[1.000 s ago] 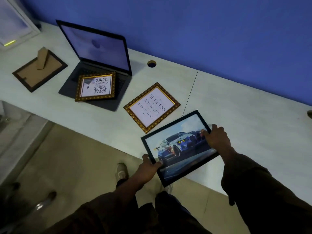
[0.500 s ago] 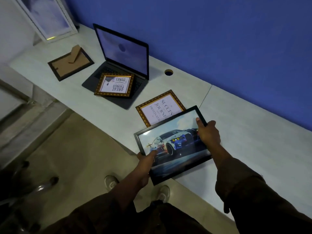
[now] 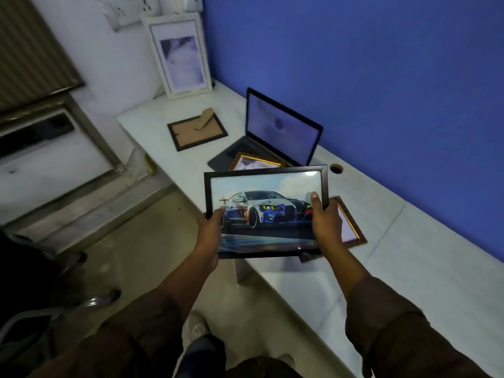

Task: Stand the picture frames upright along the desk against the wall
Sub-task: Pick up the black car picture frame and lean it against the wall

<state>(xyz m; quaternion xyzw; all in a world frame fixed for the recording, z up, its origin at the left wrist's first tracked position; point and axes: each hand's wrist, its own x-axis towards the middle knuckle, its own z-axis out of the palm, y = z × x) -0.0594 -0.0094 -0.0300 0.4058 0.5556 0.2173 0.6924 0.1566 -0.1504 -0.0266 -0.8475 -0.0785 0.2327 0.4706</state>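
Observation:
A black-framed car picture (image 3: 266,203) is held in the air above the desk's front edge, picture side facing me. My left hand (image 3: 211,227) grips its lower left corner and my right hand (image 3: 326,222) grips its right side. Behind it, a gold-framed print (image 3: 349,225) lies flat on the white desk (image 3: 409,255), mostly hidden. Another gold-framed print (image 3: 255,162) rests on the laptop keyboard, partly hidden. A dark frame (image 3: 196,130) lies face down with its cardboard stand sticking up. A tall white frame (image 3: 180,54) stands upright at the desk's far end.
An open laptop (image 3: 281,129) sits against the blue wall (image 3: 381,77). A round cable hole (image 3: 336,168) is in the desktop beside it. Left of the desk is bare floor (image 3: 136,255) and a chair base (image 3: 90,298).
Both hands have lifted the car picture off the desk and tilted it up toward me. The view has swung left, showing the white frame at the desk's end.

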